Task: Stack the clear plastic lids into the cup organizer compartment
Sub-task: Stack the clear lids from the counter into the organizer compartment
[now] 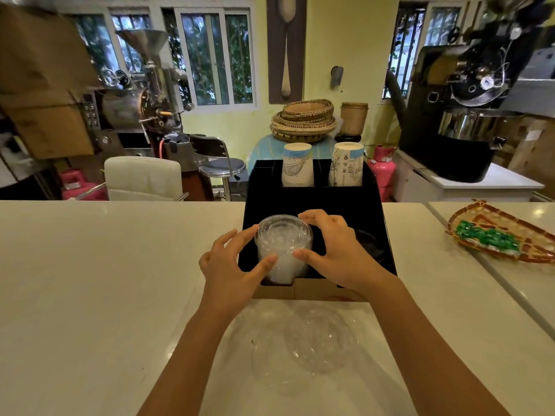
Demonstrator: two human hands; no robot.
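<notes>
Two hands on one stack of clear plastic lids (282,244), standing upright in the front left compartment of the black cup organizer (354,205). Left hand (231,265) against the stack's left side, fingers spread, thumb pressed to the near face of the stack. Right hand (333,250) against the right side, forefinger curled over the far rim, thumb on the near face close to the left thumb. Stack pinched between both grips, its domed top rising above the compartment wall, its base down inside and hidden. Organizer set at the far edge of the white countertop (90,280), roughly mid-width, on a brown cardboard base (297,291) showing at its near side. Something dark and round in the front right compartment, too dim to name. Two stacks of paper cups (298,168) upside down in the rear compartments, side by side and apart. More loose clear lids (318,340) flat on the countertop between the forearms, near the organizer, overlapping one another. Woven tray (507,235) with green packets toward the right edge, well apart from the organizer.
</notes>
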